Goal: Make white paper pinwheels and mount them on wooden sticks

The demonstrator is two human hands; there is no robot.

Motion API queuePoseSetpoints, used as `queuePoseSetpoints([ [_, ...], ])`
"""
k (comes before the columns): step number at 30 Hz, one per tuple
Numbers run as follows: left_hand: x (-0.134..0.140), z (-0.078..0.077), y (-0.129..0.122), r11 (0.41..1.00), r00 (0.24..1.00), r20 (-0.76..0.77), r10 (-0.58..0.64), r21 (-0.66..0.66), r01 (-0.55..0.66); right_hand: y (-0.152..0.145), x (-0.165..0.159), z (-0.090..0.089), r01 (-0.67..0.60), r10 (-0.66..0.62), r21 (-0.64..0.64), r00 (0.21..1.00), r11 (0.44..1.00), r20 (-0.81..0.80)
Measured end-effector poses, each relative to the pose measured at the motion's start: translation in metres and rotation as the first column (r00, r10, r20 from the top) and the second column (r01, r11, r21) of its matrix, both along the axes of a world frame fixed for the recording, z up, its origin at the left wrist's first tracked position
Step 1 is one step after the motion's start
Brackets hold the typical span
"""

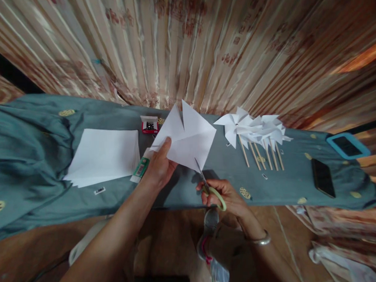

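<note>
Left hand point(158, 166) pinching a cut white paper square point(188, 139); right hand point(226, 198) gripping green-handled scissors point(208, 186), blades at its lower edge.

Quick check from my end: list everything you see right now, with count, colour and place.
paper sheet: one, white, part cut, held above table centre
scissors: one, green handles, blades at the sheet's lower edge
paper stack: one, white, table left
pinwheels: several, white on wooden sticks, table right
stapler box: one, red and white, behind the sheet
phone: one, black, far right
tablet: one, blue case, far right
tablecloth: one, grey-green
curtain: beige, behind
left hand: holds sheet
right hand: holds scissors, wears bangle
</note>
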State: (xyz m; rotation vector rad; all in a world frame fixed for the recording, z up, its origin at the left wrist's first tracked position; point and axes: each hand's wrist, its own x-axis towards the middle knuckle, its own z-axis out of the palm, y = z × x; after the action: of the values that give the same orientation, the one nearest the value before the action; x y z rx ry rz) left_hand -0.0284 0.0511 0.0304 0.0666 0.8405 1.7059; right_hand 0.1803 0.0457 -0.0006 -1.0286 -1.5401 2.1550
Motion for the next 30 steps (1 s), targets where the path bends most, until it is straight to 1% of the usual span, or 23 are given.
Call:
queuePoseSetpoints([
  [4, 0.0010, -0.0040, 0.0017, 1.000, 1.000, -0.004, -0.022, 0.008, 0.022, 0.0005, 0.0007, 0.0015, 0.015, -0.015, 0.001, 1.000, 1.000, -0.017],
  [9, 0.0014, -0.0051, 0.0032, 0.999, 1.000, 0.004, -0.030, 0.014, 0.030, -0.0001, 0.0010, 0.0026, 0.025, -0.025, -0.003, 1.000, 1.000, -0.019],
  [16, 0.0014, -0.0088, 0.0045, 0.997, 0.999, 0.007, -0.052, 0.065, 0.052, -0.0002, -0.0002, 0.0034, 0.046, -0.046, -0.013, 0.999, 0.999, -0.004],
  [23, 0.0011, -0.0080, 0.0063, 0.999, 0.999, 0.009, -0.036, 0.033, 0.035, 0.0010, 0.0001, 0.0016, 0.068, -0.068, -0.038, 0.998, 0.997, 0.004],
  [30, -0.0003, -0.0093, 0.0082, 0.999, 1.000, -0.007, -0.028, 0.022, 0.029, 0.0022, -0.0004, -0.0011, 0.084, -0.084, 0.006, 0.995, 0.996, 0.057],
])
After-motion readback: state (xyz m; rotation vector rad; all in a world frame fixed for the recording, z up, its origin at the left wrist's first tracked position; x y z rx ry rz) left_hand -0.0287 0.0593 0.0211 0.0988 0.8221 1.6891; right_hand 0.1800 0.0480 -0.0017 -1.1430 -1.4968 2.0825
